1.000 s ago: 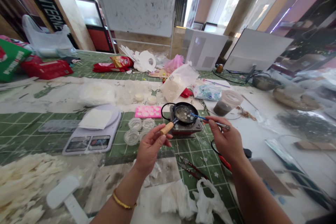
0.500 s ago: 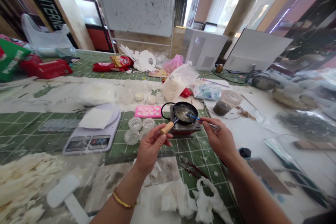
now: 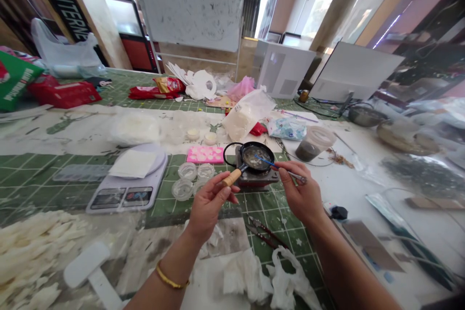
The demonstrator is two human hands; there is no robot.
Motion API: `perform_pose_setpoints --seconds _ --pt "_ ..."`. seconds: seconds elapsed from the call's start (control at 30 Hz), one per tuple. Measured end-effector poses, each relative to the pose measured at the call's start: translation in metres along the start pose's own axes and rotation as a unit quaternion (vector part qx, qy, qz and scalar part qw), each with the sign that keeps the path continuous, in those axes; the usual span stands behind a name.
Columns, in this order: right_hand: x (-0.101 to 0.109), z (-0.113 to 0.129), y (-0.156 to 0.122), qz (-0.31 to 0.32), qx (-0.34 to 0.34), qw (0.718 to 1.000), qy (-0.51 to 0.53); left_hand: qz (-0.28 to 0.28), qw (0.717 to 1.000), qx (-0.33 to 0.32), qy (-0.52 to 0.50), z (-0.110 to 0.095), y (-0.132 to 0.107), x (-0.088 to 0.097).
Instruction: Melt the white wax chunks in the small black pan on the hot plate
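A small black frying pan (image 3: 268, 168) rests on a compact hot plate (image 3: 254, 182), with pale bits in clear liquid inside it. My left hand (image 3: 209, 202) is closed around the end of the pan's wooden handle (image 3: 231, 177). In my right hand (image 3: 300, 191) is a thin blue stirring stick (image 3: 268, 161), its tip down in the pan's contents. Left of the pan lie a pink mould (image 3: 205, 154) with pale fillings and several clear round cups (image 3: 187, 171).
A kitchen scale (image 3: 156, 174) bearing white paper stands at left, above a heap of pale flakes (image 3: 32, 247). Small scissors (image 3: 267, 233) and crumpled tissue (image 3: 247, 273) lie in front. A plastic cup of dark material (image 3: 313, 144) stands right of the pan.
The stick's tip has shifted slightly left within the pan, and my right hand has turned a little with it. My left hand keeps its hold on the handle.
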State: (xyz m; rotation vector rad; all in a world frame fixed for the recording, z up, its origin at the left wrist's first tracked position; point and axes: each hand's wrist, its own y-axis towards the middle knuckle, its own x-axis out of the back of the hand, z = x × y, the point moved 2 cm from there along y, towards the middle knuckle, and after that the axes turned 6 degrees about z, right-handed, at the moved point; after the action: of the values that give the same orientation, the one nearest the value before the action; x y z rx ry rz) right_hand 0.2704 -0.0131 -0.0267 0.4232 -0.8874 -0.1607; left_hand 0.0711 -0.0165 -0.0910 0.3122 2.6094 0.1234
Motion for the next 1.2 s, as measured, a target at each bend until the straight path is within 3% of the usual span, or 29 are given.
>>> perform_pose_setpoints --seconds 0.27,0.53,0.8,0.97,1.1,1.2 --pt "0.002 0.000 -0.007 0.023 -0.004 1.000 0.002 0.004 1.000 -0.002 0.002 0.000 0.000 0.000" --pt "0.012 -0.006 -0.008 -0.015 -0.038 0.999 -0.015 0.008 1.000 -0.002 -0.002 0.000 0.001 -0.001" --pt "0.006 -0.001 -0.005 0.047 -0.003 0.999 0.014 0.007 1.000 0.000 0.002 0.000 0.000 0.000" --pt "0.007 -0.003 -0.001 -0.004 -0.024 0.998 -0.050 0.005 1.000 -0.001 -0.001 0.000 0.001 0.000" --pt "-0.003 0.002 0.002 0.047 0.026 0.998 -0.027 0.001 1.000 0.006 -0.003 -0.001 0.000 -0.001" --pt "-0.005 -0.003 0.007 0.024 0.022 0.999 -0.036 -0.004 1.000 0.004 -0.002 -0.001 0.000 -0.001"
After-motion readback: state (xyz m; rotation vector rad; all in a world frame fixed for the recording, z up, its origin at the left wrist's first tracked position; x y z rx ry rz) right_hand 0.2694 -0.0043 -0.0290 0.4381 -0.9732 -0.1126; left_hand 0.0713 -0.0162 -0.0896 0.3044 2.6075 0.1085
